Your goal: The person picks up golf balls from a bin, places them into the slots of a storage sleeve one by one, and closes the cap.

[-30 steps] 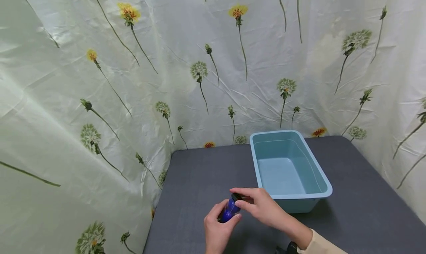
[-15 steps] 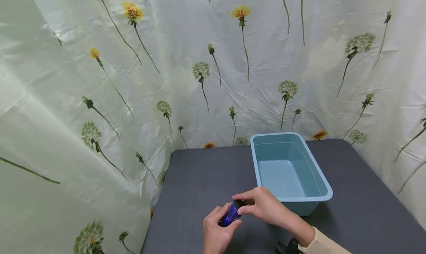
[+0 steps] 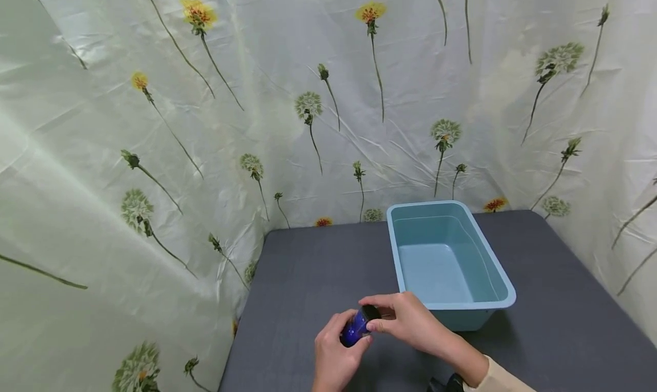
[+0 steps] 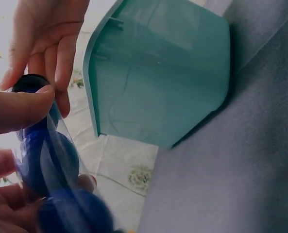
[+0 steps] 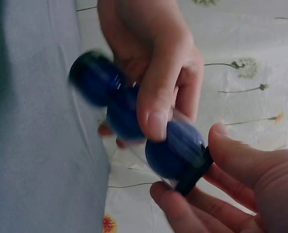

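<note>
A clear tube (image 3: 353, 330) with blue balls inside and dark end caps is held tilted above the table, in front of the bin. My left hand (image 3: 336, 352) grips its body, the thumb lying along the near side. At the upper end, the fingertips and thumb of my right hand (image 3: 410, 322) pinch the black cap (image 3: 370, 311). Blue balls (image 4: 75, 211) show through the wall in the left wrist view. Seen from the right wrist, the tube (image 5: 175, 150) is blurred, with its capped end between my right thumb and fingers. Whether the cap is loose I cannot tell.
A light blue plastic bin (image 3: 505, 286) stands on the dark grey table (image 3: 303, 278), just beyond my right hand. A pale curtain with a dandelion print (image 3: 328, 152) hangs around the table's back and sides.
The tube's capped end has shifted slightly right and tilted, so more of the black cap's top shows. Both hands keep their hold, with only small finger movements. The bin stays put.
</note>
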The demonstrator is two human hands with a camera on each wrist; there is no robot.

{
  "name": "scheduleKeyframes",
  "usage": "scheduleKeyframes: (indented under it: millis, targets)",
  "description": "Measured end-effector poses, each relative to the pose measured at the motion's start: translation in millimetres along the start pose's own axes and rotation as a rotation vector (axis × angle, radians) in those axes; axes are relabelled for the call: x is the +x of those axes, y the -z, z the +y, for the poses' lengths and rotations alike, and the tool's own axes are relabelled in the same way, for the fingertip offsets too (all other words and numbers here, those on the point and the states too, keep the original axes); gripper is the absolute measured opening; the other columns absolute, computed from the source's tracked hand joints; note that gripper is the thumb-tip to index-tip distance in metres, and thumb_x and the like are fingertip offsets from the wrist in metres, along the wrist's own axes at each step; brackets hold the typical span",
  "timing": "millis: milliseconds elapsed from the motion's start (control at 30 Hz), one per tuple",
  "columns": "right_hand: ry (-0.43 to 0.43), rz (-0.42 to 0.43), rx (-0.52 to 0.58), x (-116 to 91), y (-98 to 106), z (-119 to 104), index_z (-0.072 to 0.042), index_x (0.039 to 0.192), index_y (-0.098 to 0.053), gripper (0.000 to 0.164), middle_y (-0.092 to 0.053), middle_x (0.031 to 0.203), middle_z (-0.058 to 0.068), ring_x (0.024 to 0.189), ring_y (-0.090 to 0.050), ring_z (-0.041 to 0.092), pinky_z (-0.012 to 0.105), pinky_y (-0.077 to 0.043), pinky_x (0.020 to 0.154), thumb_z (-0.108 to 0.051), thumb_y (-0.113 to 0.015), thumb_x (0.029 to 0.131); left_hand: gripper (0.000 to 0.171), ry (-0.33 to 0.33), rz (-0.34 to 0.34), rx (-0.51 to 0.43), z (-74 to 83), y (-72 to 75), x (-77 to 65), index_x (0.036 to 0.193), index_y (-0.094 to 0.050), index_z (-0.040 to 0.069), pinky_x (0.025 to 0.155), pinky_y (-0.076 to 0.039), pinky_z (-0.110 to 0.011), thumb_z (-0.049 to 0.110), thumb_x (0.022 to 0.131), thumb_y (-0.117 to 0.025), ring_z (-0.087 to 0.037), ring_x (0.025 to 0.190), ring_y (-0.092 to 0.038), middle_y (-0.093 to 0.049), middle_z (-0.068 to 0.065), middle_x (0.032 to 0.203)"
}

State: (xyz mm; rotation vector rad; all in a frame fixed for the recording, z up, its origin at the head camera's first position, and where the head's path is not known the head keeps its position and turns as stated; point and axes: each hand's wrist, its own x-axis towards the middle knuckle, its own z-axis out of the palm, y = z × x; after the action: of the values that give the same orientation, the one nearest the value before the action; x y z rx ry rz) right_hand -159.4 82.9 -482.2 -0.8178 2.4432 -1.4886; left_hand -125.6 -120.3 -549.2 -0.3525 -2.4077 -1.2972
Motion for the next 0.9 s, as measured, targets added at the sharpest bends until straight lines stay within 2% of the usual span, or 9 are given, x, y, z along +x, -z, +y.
scheduleKeyframes:
  millis: [100, 200, 333, 400, 567, 733, 900]
  targets:
    - [-0.011, 0.013, -0.006, -2, 6, -1, -0.025, 0.137, -0.062, 0.048, -0.065, 0.131, -0.003, 0.111, -0.067, 0.018, 0.031, -0.056, 0.084, -0.034, -0.074, 0.092, 0.049, -0.021, -0.016, -0.031, -2.6, -1.5, 10.3, 0.118, -0.065, 0.026, 0.074, -0.055, -0.031, 0.028, 0.076, -0.090, -0.007, 0.087, -0.064, -0.065, 0.011, 0.104]
    - [-0.022, 0.026, -0.074, -4, 14, -4, -0.029, 0.142, -0.058, 0.050, -0.060, 0.138, -0.007, 0.120, -0.062, 0.020, 0.036, -0.055, 0.088, -0.040, -0.070, 0.094, 0.050, -0.012, -0.013, -0.081, -6.3, 4.3, 21.7, 0.120, -0.062, 0.027, 0.077, -0.054, -0.034, 0.026, 0.078, -0.089, -0.009, 0.089, -0.064, -0.066, 0.011, 0.103]
    - [-0.017, 0.053, -0.198, -9, 25, -5, -0.032, 0.134, -0.063, 0.041, -0.062, 0.132, -0.012, 0.120, -0.061, 0.016, 0.037, -0.054, 0.090, -0.047, -0.066, 0.095, 0.053, 0.025, 0.047, -0.090, -14.5, 20.2, 36.0, 0.121, -0.061, 0.028, 0.082, -0.053, -0.039, 0.019, 0.077, -0.089, -0.011, 0.092, -0.066, -0.067, 0.012, 0.099]
    - [-0.005, 0.072, -0.246, -13, 29, -4, -0.032, 0.127, -0.066, 0.033, -0.064, 0.128, -0.011, 0.118, -0.061, 0.015, 0.037, -0.053, 0.090, -0.046, -0.065, 0.096, 0.053, 0.049, 0.078, -0.073, -19.9, 27.8, 43.2, 0.122, -0.062, 0.027, 0.084, -0.053, -0.043, 0.017, 0.077, -0.089, -0.013, 0.097, -0.068, -0.069, 0.012, 0.103]
    - [0.009, 0.107, -0.281, -22, 38, 1, -0.034, 0.119, -0.069, 0.021, -0.064, 0.127, -0.010, 0.119, -0.061, 0.016, 0.037, -0.053, 0.091, -0.037, -0.067, 0.098, 0.051, 0.094, 0.131, -0.057, -38.2, 38.0, 57.3, 0.123, -0.064, 0.022, 0.087, -0.053, -0.049, 0.015, 0.078, -0.088, -0.018, 0.103, -0.069, -0.070, 0.006, 0.113]
    - [-0.001, 0.148, -0.299, -28, 48, 4, -0.036, 0.122, -0.067, 0.024, -0.064, 0.127, -0.015, 0.121, -0.059, 0.013, 0.038, -0.052, 0.092, -0.034, -0.067, 0.098, 0.048, 0.122, 0.149, -0.073, -62.2, 48.0, 70.4, 0.122, -0.064, 0.018, 0.086, -0.052, -0.053, 0.012, 0.080, -0.086, -0.021, 0.099, -0.068, -0.070, 0.001, 0.106]
    - [-0.006, 0.201, -0.351, -35, 58, 9, -0.031, 0.124, -0.068, 0.027, -0.064, 0.129, -0.009, 0.120, -0.060, 0.016, 0.040, -0.053, 0.089, -0.034, -0.068, 0.098, 0.046, 0.181, 0.157, -0.068, -86.9, 58.3, 77.4, 0.122, -0.064, 0.016, 0.085, -0.052, -0.052, 0.013, 0.081, -0.086, -0.020, 0.097, -0.068, -0.070, -0.001, 0.103]
